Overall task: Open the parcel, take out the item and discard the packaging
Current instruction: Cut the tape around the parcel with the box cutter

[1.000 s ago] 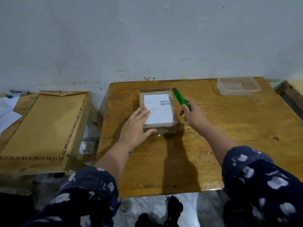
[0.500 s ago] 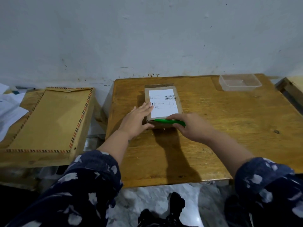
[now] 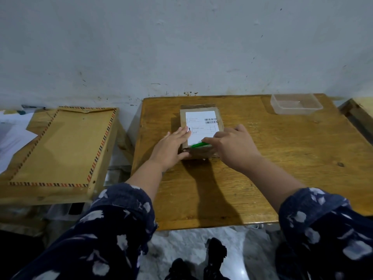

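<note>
A small brown cardboard parcel (image 3: 199, 118) with a white shipping label lies flat on the wooden table (image 3: 282, 158). My left hand (image 3: 171, 146) presses flat on the parcel's near left corner, fingers spread. My right hand (image 3: 234, 146) grips a green utility knife (image 3: 198, 145) that lies across the parcel's near top edge, tip pointing left. Most of the knife is hidden under my right hand. The parcel is closed.
A clear plastic tray (image 3: 296, 104) sits at the table's far right corner. Left of the table a large brown envelope with striped border (image 3: 64, 144) rests on a lower wooden surface. White papers (image 3: 12, 134) lie at far left. A wall stands close behind.
My right hand swung the green knife from the parcel's right side to its near edge, then slid right along that edge. My left hand stayed pressed on the parcel.
</note>
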`<state>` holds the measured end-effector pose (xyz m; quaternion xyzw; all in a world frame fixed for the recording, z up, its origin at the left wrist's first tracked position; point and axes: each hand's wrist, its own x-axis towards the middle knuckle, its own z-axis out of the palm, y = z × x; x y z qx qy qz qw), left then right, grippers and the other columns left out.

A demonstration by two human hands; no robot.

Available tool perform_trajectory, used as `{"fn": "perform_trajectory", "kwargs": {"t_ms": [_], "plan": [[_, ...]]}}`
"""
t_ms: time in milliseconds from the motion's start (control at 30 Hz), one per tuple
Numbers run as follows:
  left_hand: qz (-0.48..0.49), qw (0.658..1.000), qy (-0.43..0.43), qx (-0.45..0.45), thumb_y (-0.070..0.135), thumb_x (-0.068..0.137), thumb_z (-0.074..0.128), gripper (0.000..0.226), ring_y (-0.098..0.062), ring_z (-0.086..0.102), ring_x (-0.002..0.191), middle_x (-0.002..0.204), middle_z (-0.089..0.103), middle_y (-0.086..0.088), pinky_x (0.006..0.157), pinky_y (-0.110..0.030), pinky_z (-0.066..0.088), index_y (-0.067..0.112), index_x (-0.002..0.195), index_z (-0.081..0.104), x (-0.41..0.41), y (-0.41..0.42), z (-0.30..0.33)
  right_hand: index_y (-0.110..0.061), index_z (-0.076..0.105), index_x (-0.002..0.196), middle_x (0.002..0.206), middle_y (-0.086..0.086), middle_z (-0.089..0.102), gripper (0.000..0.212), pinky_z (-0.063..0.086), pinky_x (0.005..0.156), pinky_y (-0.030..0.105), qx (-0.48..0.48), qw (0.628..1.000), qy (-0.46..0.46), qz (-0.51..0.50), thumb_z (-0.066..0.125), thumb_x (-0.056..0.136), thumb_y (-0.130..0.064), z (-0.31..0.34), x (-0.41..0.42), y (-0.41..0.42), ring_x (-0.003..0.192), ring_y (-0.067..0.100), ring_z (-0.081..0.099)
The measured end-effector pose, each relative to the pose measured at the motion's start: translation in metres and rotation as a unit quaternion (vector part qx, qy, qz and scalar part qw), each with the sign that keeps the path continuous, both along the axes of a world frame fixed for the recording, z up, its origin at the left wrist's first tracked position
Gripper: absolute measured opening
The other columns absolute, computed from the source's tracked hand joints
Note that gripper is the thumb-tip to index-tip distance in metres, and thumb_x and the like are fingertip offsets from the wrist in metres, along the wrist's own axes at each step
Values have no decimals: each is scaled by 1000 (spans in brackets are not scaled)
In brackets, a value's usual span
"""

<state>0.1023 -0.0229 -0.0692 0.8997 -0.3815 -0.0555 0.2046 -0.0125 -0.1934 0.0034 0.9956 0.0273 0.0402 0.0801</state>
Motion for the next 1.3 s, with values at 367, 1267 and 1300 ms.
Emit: {"fn": "perform_trajectory", "kwargs": {"t_ms": [367, 1267, 1300], "plan": [[3, 999, -21, 31, 34, 87, 64, 76, -8, 13, 145, 157, 16, 11, 118, -38, 14, 29, 149, 22, -4, -1, 6, -33, 34, 140, 124, 1, 59, 50, 31, 87, 37, -6, 997, 21, -69, 45, 93, -20, -2, -11, -10, 108, 24, 51], [13, 999, -23, 43, 30, 87, 66, 77, -9, 13, 146, 158, 17, 8, 117, -36, 12, 25, 150, 22, -10, -3, 13, -33, 41, 136, 115, 2, 63, 45, 29, 83, 38, -7, 999, -4, -38, 48, 93, -25, -2, -5, 6, 106, 24, 50], [13, 999, -21, 45, 30, 87, 66, 77, -9, 13, 146, 158, 16, 8, 117, -36, 12, 25, 150, 21, -10, -4, 13, -34, 42, 135, 115, 2, 63, 44, 29, 83, 38, -10, 999, -1, -37, 49, 93, -26, -1, -5, 5, 106, 23, 50]]}}
